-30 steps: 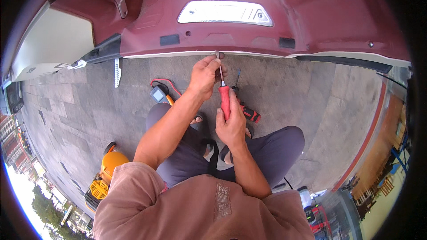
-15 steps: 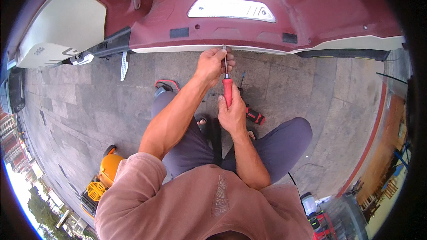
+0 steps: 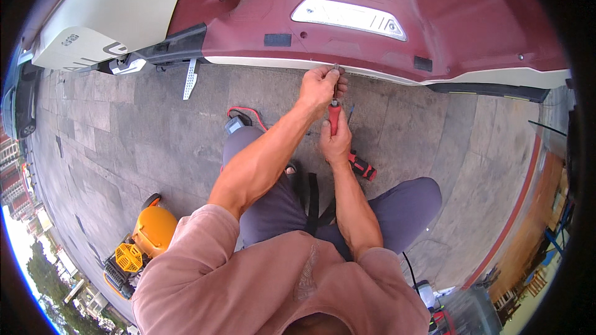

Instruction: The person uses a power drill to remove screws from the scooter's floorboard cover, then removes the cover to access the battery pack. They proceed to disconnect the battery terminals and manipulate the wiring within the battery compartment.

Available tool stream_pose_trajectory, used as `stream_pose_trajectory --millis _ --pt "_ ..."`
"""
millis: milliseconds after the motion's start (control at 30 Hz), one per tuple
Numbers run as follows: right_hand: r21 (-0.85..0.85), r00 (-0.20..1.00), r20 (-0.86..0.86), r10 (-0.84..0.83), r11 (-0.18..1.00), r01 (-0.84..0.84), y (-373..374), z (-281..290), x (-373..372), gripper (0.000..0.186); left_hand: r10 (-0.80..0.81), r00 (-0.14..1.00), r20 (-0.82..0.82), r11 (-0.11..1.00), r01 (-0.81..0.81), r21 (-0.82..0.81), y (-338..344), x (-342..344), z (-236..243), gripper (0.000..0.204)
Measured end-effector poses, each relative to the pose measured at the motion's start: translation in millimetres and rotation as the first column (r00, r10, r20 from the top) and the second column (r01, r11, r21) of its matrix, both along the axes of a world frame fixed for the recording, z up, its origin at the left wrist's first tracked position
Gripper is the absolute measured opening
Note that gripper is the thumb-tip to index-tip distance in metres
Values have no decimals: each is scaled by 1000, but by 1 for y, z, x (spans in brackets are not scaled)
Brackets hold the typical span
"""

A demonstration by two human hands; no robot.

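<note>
A red-handled screwdriver point(image 3: 334, 120) reaches up to the pale sill edge point(image 3: 270, 62) of a vehicle's dark red floor point(image 3: 347, 49). Around its handle, my right hand point(image 3: 336, 142) is closed, thumb laid along the side. My left hand point(image 3: 318, 92) pinches the shaft close to the tip, right at the sill. Whatever the tip meets there is too small to make out, partly behind my left fingers.
On the paving lies a red-and-black tool point(image 3: 362, 166) by my right forearm. A grey meter-like device point(image 3: 234, 125) with a red lead rests beyond my left knee. A yellow machine point(image 3: 153, 231) stands left. A perforated metal step point(image 3: 190, 80) hangs below the vehicle.
The whole view has shifted, so the vehicle and hands appear further right. The screwdriver looks shorter and steeper, its handle nearer my left hand. Both hands keep their hold.
</note>
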State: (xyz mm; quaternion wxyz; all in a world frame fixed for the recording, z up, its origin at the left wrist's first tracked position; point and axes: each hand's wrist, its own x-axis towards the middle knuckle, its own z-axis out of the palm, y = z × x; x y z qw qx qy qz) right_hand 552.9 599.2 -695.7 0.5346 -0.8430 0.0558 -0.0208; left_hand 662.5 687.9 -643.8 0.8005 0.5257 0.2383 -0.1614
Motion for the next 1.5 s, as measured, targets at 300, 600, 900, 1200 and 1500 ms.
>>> stream_pose_trajectory --millis 300,600,900,1200,1500 --pt "108 949 -312 49 994 -16 -21 114 1 48 46 981 -190 959 -97 -268 -5 3 20 20" --pt "39 979 -188 85 996 -79 -35 115 6 47 93 964 -248 893 -191 -408 -10 -7 20 22" --pt "154 992 -118 -38 987 56 -2 71 -13 48 23 973 -230 962 -84 -261 -4 -8 20 18" --pt "44 998 -13 -58 997 58 -1 26 -8 52 139 988 68 990 -141 18 -22 -13 -12 17" --pt "215 995 93 -48 976 27 1 6 -1 53 94 973 211 961 -143 235 -24 -10 -11 20"
